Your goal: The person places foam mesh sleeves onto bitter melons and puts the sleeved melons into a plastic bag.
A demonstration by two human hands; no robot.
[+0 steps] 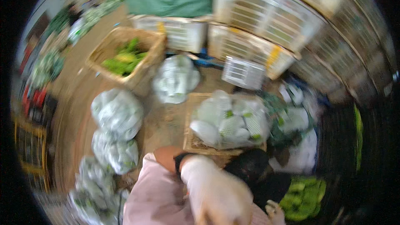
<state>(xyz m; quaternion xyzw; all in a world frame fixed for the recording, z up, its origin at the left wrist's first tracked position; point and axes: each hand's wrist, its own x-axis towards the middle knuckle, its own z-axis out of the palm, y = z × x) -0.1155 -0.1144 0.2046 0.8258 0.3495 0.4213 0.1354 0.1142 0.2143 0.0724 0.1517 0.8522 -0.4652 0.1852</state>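
My left hand (215, 193), in a whitish glove, reaches across the lower middle; motion blur hides its fingertips. At the lower right, my right hand (275, 212) shows only partly, in a pale glove, beside a pile of green vegetables (303, 198). What either hand holds cannot be told. Beyond my left hand, a clear plastic bag (231, 120) of net-wrapped produce lies on a shallow box (188, 131). A black object (253, 165) lies between that box and my hands.
More filled clear bags (117, 114) stand on the floor at the left, and one bag (176, 78) stands farther ahead. An open foam box (150, 47) holds greens. White boxes (265, 9) are stacked at the upper right, near a small white crate (243, 72).
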